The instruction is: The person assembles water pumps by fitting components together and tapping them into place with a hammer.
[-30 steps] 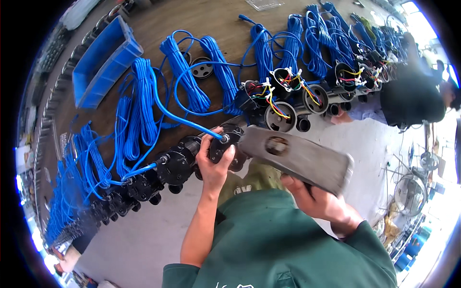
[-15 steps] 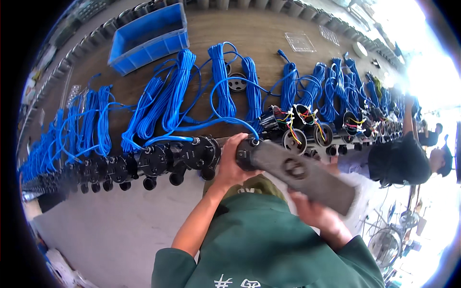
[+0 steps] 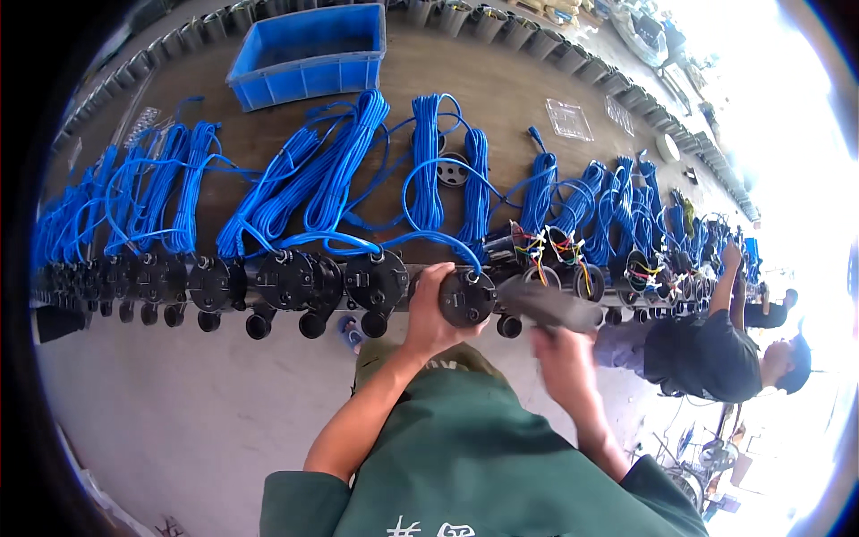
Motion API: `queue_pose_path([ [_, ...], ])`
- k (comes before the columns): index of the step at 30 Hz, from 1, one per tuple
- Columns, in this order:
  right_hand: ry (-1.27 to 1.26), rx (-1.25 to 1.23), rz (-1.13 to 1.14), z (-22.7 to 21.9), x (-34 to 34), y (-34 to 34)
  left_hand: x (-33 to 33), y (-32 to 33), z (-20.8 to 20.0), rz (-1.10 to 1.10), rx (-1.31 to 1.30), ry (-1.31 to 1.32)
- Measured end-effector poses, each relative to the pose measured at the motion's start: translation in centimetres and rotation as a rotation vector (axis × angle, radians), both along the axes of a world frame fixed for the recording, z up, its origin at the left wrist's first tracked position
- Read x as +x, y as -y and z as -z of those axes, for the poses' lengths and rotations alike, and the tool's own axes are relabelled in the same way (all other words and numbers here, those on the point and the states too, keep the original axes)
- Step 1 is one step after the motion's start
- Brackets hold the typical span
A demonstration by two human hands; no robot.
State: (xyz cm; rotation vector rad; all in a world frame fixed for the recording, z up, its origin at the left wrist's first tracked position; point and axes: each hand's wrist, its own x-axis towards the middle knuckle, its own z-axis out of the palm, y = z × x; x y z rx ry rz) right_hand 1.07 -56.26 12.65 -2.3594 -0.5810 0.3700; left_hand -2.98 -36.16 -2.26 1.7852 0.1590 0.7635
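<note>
At the near edge of the table, my left hand (image 3: 433, 318) is wrapped round the side of a black round motor housing (image 3: 467, 298). A blue cable (image 3: 452, 240) enters the housing's upper rim. Just right of it, my right hand (image 3: 565, 362) is closed on a mallet with a long grey block head (image 3: 553, 306). Motion smears both the mallet and that hand, and the handle is mostly hidden. The head's left end is close beside the housing; whether they touch I cannot tell.
More black housings (image 3: 284, 279) line the table edge on the left, with bundled blue cables (image 3: 349, 170) behind. Open housings with coloured wires (image 3: 559, 246) stand to the right. A blue crate (image 3: 309, 79) sits at the back. A co-worker (image 3: 707, 353) is at the right.
The mallet has swung left and tilted so its broad face no longer shows. My right hand has risen toward the housing. My left hand keeps its hold, and the whole view has shifted slightly.
</note>
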Motion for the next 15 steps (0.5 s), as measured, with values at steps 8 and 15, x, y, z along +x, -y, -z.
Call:
queue_pose_path([
  [8, -0.162, 0.178, -0.162, -7.4, -0.7, -3.3, -1.5, -1.2, 0.3, 0.056, -0.048, -0.056],
  [15, -0.183, -0.178, -0.246, -1.7, 0.6, -6.0, -0.4, -0.8, 0.4, 0.103, -0.112, -0.047],
])
